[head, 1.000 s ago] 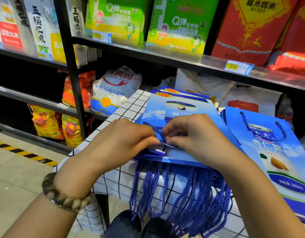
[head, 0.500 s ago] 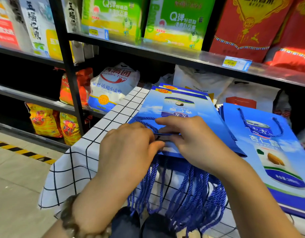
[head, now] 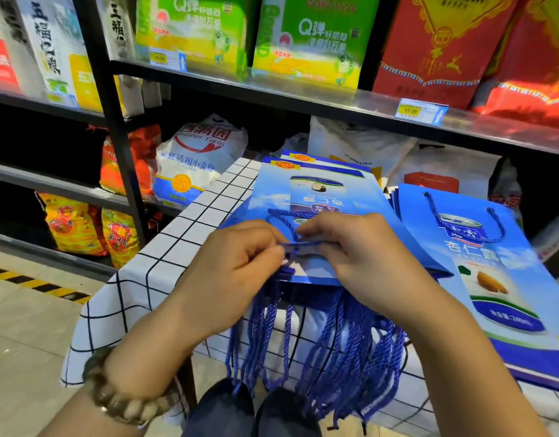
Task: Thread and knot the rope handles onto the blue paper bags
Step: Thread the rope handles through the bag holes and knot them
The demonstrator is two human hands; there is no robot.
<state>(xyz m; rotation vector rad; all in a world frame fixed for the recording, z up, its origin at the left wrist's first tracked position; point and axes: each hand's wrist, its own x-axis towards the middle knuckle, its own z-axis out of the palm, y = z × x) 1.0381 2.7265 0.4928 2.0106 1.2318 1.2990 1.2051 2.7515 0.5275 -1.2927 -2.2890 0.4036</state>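
— Rope handle, where is it?
— Stretched between the two hands, over the near end of the blue paper bag. A loop of it curves out on the bag's face just beyond the fingertips.
— What has the left hand got?
— Thumb and forefinger are pinched on the rope handle's end, the other fingers curled under. A beaded bracelet sits on that wrist.
— And the right hand?
— Fingers bent, tips nipping the same rope handle just across from the left thumb; the hand lies over the bag. Whether the cord passes through a hole there, I cannot tell; the fingers cover it.
— Anything under the hands?
— A bundle of loose ropes hangs off the worktop edge, below both wrists, from beneath the bag.
— To the right of the right hand?
— A second bag lies flat, its own handle looped on its face.
— Beyond the hands?
— More blue bags stacked under the one in hand, then a shop shelf of packaged goods.
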